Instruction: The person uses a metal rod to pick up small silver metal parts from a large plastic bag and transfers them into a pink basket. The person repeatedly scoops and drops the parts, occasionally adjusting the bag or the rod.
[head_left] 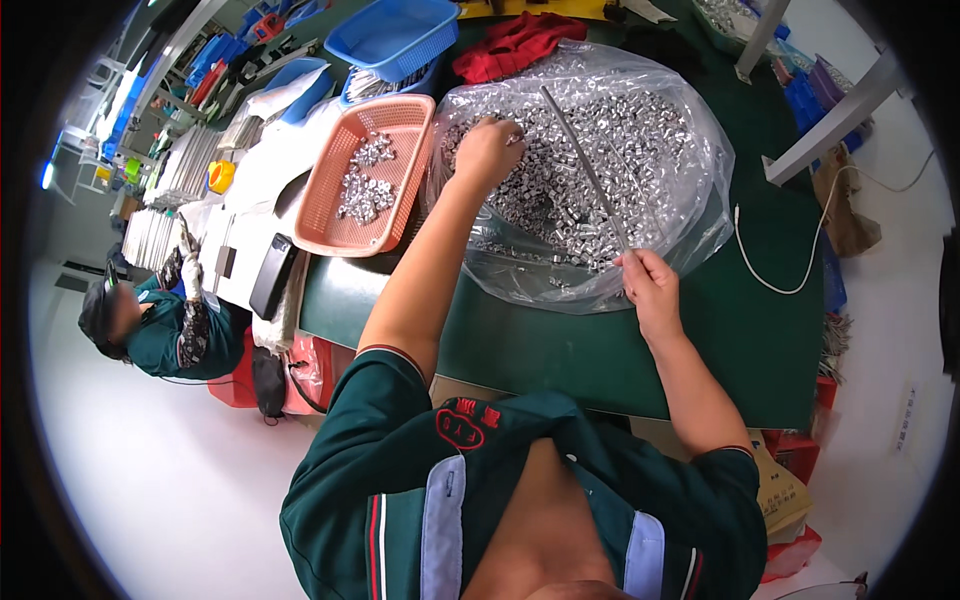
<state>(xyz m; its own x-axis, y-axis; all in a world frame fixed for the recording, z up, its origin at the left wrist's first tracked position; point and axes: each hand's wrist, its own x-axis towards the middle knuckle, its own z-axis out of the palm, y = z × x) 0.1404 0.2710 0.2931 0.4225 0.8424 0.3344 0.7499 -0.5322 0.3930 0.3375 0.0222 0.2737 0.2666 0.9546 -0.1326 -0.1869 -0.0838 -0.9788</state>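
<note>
A wide clear plastic bag, spread open on the green table, holds a heap of small shiny metal pieces. My left hand is over the heap's left side, fingers curled together with a small metal piece showing at the tips. In my right hand, at the bag's near edge, is the lower end of a long thin grey metal rod. The rod slants up and left across the heap. Left of the bag, a pink plastic basket contains two loose clusters of similar pieces.
Blue baskets and a red cloth lie behind. A black phone-like case sits left of the basket. At right are a white cable and a metal post. A co-worker is at the left.
</note>
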